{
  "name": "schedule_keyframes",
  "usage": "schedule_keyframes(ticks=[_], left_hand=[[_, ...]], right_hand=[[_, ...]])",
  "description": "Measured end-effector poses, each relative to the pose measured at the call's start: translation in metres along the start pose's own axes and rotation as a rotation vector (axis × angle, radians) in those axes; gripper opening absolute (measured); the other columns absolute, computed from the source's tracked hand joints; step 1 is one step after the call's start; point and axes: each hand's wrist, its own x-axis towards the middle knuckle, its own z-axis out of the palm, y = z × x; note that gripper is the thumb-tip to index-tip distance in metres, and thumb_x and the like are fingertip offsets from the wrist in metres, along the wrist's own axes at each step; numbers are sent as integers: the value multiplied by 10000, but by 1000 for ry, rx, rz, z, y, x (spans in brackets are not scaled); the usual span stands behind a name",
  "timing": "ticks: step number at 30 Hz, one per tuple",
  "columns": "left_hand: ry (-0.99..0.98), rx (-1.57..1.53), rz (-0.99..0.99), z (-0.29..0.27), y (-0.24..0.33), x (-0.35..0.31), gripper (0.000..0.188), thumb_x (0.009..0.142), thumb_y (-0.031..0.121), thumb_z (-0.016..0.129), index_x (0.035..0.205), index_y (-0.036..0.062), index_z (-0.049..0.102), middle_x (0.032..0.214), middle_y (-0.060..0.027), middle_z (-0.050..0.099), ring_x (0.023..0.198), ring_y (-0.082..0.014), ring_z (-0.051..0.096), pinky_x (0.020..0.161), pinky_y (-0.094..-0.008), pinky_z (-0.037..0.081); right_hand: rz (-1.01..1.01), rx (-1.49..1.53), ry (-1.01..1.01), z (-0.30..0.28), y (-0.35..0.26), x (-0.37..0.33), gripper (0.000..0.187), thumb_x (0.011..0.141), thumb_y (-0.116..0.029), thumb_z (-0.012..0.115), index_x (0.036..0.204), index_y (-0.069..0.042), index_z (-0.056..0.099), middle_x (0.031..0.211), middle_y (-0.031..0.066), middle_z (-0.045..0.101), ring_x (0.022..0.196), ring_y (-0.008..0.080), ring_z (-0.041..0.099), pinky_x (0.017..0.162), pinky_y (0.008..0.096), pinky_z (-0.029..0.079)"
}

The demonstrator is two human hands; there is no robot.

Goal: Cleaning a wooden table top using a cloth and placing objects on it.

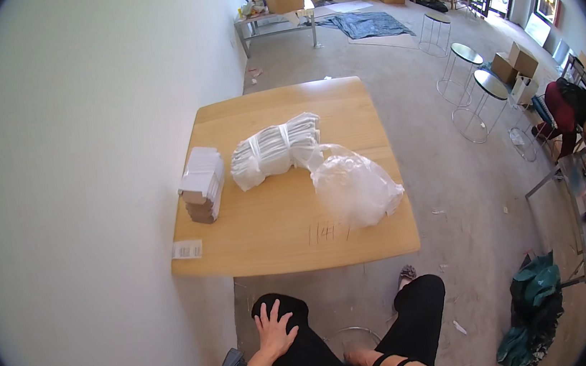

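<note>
Head: left fingers [275, 314] splay over the knee [296, 310].

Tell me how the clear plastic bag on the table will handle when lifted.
The clear plastic bag will likely flop, as its film looks thin and crumpled. It may be light for its size, given its puffed shape.

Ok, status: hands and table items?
Left hand spread on left knee; right hand between legs, grip unclear. White bundle on table, untouched. Plastic bag beside it.

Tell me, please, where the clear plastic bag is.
In the head view, the clear plastic bag lies on the table, just right of the white bundle.
</note>
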Motion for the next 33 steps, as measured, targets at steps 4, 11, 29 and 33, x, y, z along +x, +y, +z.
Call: schedule_keyframes(ticks=[4, 11, 29, 33], left_hand=[[-21, 55, 47, 12, -37, 4, 389, 771, 360, 635, 1114, 178, 622, 1401, -106, 352, 1350, -381, 164, 1043, -646, 128], [-164, 54, -7, -11, -42, 56, 361, 766, 458, 610, 1054, 250, 671, 1342, -30, 434, 1336, -325, 204, 1034, -674, 66], [-255, 91, -92, -2, -38, 78, 546, 781, 590, 513, 1193, 246, 611, 1413, -38, 386, 1369, -360, 115, 1012, -700, -68], [-153, -169, -90, -5, -10, 72, 469, 821, 507, 532, 1111, 158, 651, 1246, -71, 555, 1277, -269, 354, 1062, -620, 23]], right_hand=[[97, 162, -46, 1, -23, -2, 266, 856, -249, 506, 989, -74, 656, 995, 159, 660, 961, 325, 624, 802, 439, 488], [39, 270, -293, 18, 4, 15, 272, 838, -313, 573, 974, -101, 676, 1041, 164, 645, 1018, 321, 597, 847, 414, 458], [13, -25, -39, -138, 15, 26, 370, 786, -237, 628, 1105, -51, 594, 1026, 207, 637, 1003, 369, 596, 827, 456, 482], [47, 170, 367, -211, -31, -34, 284, 796, -214, 628, 1025, -46, 632, 936, 209, 647, 900, 357, 627, 756, 420, 501]])
